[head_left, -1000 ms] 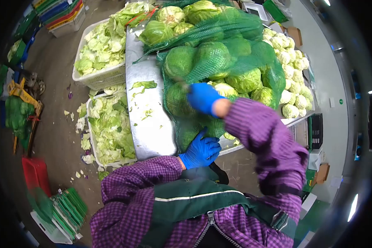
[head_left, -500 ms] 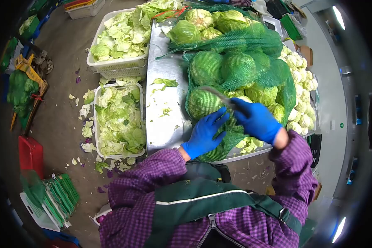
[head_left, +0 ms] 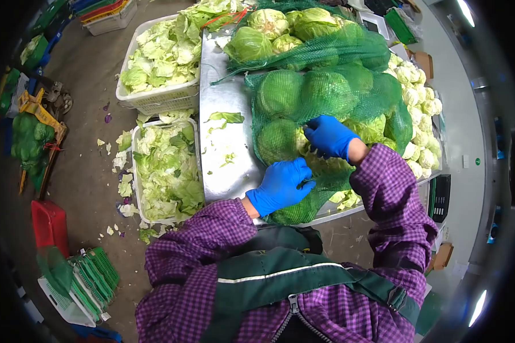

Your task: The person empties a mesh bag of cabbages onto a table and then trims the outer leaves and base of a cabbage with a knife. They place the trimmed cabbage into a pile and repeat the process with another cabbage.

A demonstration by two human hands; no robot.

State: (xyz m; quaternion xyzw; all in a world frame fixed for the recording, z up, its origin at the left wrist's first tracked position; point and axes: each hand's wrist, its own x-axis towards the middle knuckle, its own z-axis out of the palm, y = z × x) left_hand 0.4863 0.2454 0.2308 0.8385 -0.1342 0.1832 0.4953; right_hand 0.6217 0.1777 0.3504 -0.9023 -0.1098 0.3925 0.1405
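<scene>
My left hand [head_left: 281, 186], in a blue glove, is at the near edge of a green mesh bag [head_left: 328, 93] of cabbages. Its fingers curl and pinch the netting. Further right, my blue-gloved right hand [head_left: 331, 137] is closed in a fist over the bag's opening. The knife seen in it just before is hidden now, its blade out of sight. A round cabbage [head_left: 277, 140] lies under the net left of my right hand. Bare pale-green cabbages [head_left: 372, 130] show through the opening on the other side.
A second net bag [head_left: 337, 48] of cabbages lies behind. Trimmed leaves fill a white crate [head_left: 145, 103] and a lower crate [head_left: 136, 188] left of the metal table [head_left: 216, 166]. Trimmed pale heads [head_left: 420, 120] are piled at right. Leaf scraps litter the floor.
My right hand has moved slightly up and left and turned, so the blade no longer shows. My left hand's spread fingers have curled in. The view has shifted a little.
</scene>
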